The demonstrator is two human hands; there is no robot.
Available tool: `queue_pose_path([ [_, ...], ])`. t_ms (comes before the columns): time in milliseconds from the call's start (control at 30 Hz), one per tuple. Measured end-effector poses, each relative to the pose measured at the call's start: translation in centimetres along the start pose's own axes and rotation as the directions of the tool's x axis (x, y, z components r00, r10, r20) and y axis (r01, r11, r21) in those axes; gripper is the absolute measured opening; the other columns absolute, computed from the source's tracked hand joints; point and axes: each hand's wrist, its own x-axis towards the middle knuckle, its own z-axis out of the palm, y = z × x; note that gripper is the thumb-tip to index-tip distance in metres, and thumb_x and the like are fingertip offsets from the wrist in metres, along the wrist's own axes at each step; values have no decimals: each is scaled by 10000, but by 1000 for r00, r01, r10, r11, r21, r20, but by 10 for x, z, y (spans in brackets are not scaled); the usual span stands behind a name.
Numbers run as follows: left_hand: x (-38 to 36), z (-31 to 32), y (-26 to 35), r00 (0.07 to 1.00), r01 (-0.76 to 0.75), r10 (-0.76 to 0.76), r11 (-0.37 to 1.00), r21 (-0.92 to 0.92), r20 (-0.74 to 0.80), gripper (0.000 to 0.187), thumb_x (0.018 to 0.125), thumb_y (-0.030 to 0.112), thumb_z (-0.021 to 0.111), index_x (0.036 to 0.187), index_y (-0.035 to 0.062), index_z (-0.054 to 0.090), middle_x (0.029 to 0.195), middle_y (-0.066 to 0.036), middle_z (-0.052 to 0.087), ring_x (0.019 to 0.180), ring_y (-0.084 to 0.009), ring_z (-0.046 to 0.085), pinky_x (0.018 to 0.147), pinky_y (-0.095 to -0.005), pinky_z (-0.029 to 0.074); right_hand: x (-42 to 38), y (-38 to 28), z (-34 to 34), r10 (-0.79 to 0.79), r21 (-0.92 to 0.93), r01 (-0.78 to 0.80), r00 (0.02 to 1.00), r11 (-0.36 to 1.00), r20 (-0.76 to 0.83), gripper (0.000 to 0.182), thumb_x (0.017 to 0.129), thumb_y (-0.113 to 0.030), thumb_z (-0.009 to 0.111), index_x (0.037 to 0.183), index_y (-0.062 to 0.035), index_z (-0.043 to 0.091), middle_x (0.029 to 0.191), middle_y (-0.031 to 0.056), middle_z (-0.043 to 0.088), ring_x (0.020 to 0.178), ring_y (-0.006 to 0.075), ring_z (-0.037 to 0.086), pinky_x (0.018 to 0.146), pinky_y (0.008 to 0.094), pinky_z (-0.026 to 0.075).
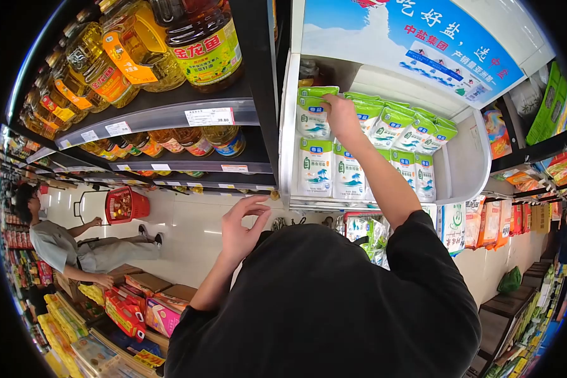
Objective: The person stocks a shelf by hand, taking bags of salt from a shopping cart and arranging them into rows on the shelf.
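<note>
Shelf (151,118): oil bottles (206,57) in rows, just left of the white bin (450,179).
Bin: a front row of packets (315,167) stands between the body and the rear row (417,133); the right forearm (384,173) crosses above it.
Aisle (189,217): person in grey (53,242) near a red basket (127,205).
Left hand (240,228): fingers loosely bent, nothing held.
Right hand (341,114): fingertips at the top of the rear-left packet (312,123); whether they pinch it, I cannot tell.
</note>
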Motion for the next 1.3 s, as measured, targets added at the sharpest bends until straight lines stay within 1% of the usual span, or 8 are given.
queue_pose_path([
  [233, 9, -3, -4, 1000, -9, 8, 997, 76, 11, 326, 921, 8, 800, 1236, 34, 724, 986, -97, 794, 882, -166, 792, 801, -299, 601, 6, 0, 2, 15, -335, 41, 986, 941, 164, 146, 871, 12, 694, 1018, 13, 685, 1015, 229, 719, 972, 409, 726, 799, 495, 611],
  [333, 13, -2, -3, 999, -31, 28, 994, 101, 27, 332, 916, 14, 806, 1237, 36, 724, 973, -93, 794, 866, -165, 790, 792, -299, 599, 5, -2, -1, -208, -337, 227, 974, 914, 94, 208, 813, 37, 690, 1016, -5, 677, 1029, 195, 693, 1009, 381, 716, 805, 471, 622],
  [567, 17, 1, -12, 998, -21, 17, 997, 75, 54, 321, 918, 16, 807, 1227, 24, 717, 1039, -113, 786, 856, -183, 791, 784, -306, 601, 12, -9, -8, -200, -435, 240, 970, 868, 137, 288, 791, 49, 692, 1076, 3, 677, 1057, 175, 679, 1023, 353, 684, 827, 432, 605],
  [667, 19, 0, -12, 998, -33, 28, 996, 84, 55, 315, 919, 17, 808, 1220, 17, 715, 1068, -122, 780, 854, -185, 790, 781, -306, 603, 4, -25, -18, -415, -503, 328, 907, 800, -69, 332, 788, 45, 703, 1117, 10, 670, 1096, 172, 659, 1024, 354, 661, 871, 438, 578],
  [767, 20, 1, -15, 999, -28, 25, 997, 69, 47, 306, 920, 18, 808, 1211, 14, 717, 1064, -121, 777, 851, -183, 788, 774, -303, 605, -16, -36, -19, -373, -432, 305, 924, 849, -80, 366, 798, 37, 702, 1161, 17, 660, 1141, 184, 634, 1054, 364, 642, 927, 460, 545],
  [833, 21, 2, -15, 998, -35, 32, 998, 59, 48, 299, 920, 18, 807, 1206, 13, 719, 1051, -117, 777, 850, -180, 786, 770, -301, 606, -38, -17, 7, -267, -124, 276, 960, 953, 89, 367, 803, 39, 687, 1169, 23, 660, 1146, 191, 630, 1067, 368, 635, 940, 461, 540],
  [1033, 28, 6, -8, 986, -18, 11, 999, 37, 167, 255, 921, 15, 802, 1168, 7, 736, 997, -109, 780, 844, -164, 780, 779, -295, 607, -40, -11, 26, -263, -179, 266, 964, 947, 44, 252, 900, -11, 691, 1149, 20, 669, 1091, 183, 639, 1052, 362, 655, 899, 458, 559],
  [1300, 42, 33, -4, 832, -80, 79, 997, -23, 550, 175, 921, 15, 798, 1088, 2, 745, 956, -89, 792, 877, -175, 787, 819, -306, 605, -191, -48, -40, 62, 59, -58, 996, 997, -72, 203, 955, -122, 741, 1143, -63, 691, 911, 145, 692, 814, 369, 696, 698, 475, 564],
])
